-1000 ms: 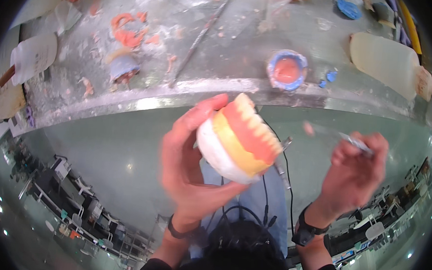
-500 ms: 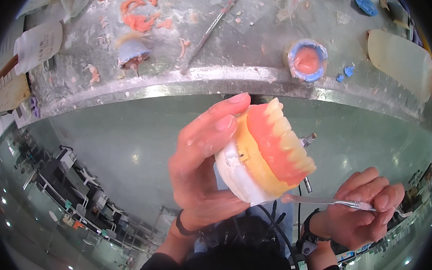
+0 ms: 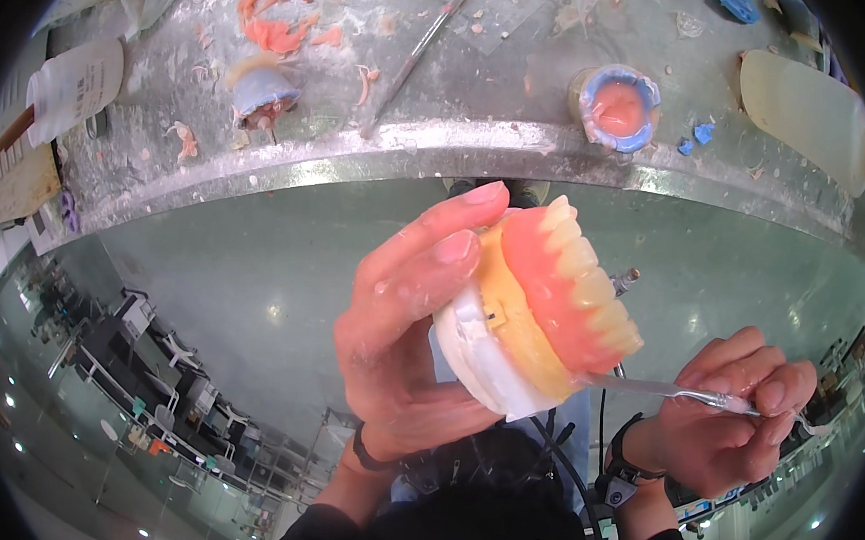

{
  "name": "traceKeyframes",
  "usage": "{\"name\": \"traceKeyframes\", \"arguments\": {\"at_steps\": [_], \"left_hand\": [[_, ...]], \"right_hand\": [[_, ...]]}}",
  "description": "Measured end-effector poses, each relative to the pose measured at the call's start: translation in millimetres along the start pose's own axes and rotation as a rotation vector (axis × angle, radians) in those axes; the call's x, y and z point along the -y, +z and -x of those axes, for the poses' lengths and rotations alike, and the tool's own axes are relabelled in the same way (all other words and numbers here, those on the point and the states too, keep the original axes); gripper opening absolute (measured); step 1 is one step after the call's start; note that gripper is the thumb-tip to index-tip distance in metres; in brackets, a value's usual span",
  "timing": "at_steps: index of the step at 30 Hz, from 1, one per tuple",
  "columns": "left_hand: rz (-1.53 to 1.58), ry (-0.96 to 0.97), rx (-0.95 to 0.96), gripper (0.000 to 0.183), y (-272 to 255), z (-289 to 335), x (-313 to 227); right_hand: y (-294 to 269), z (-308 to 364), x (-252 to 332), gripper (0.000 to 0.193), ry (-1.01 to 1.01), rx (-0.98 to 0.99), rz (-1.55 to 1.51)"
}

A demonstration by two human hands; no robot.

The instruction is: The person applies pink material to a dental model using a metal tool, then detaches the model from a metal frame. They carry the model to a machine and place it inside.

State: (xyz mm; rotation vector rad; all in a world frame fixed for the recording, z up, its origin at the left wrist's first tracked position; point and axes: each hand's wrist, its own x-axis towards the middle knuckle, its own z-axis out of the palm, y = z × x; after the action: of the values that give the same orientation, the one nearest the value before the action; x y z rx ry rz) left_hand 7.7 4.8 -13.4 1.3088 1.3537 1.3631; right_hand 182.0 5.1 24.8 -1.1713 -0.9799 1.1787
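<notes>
My left hand (image 3: 400,308) is closed round a dental model (image 3: 477,353) with a white plaster base and a yellow upper layer. Pink gum material (image 3: 542,278) and a row of cream teeth (image 3: 593,276) sit on the model, tilted toward the right. Between the fingers of my right hand (image 3: 744,407) is a slim metal spatula (image 3: 675,391), gripped by its handle. Its tip meets the lower right edge of the model where the pink joins the yellow. A metal pin (image 3: 626,280) sticks out from behind the teeth.
On the metal bench, a blue-rimmed cup (image 3: 619,108) holds pink material. Another blue piece (image 3: 264,98) lies left, near pink scraps (image 3: 274,28). A long thin tool (image 3: 423,54) rests between them. A translucent container (image 3: 804,115) is at right. The bench edge (image 3: 411,140) curves beyond my hands.
The model has shifted slightly right and turned a little. The spatula tip has risen from just below the model's edge to the pink-yellow border.
</notes>
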Motion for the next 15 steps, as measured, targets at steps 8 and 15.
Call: {"name": "traceKeyframes", "arguments": {"at_steps": [8, 15], "left_hand": [[-0.002, 0.001, -0.025, 0.058, 1.6, 1.1, -1.5], [0.025, -0.018, -0.043, 0.061, 4.2, 1.8, -1.3]], "right_hand": [[-1.4, -0.4, 9.6, 0.017, 0.033, 0.030, 0.000], [0.5, 0.8, 5.6, 0.019, 0.001, 0.052, -0.053]]}}
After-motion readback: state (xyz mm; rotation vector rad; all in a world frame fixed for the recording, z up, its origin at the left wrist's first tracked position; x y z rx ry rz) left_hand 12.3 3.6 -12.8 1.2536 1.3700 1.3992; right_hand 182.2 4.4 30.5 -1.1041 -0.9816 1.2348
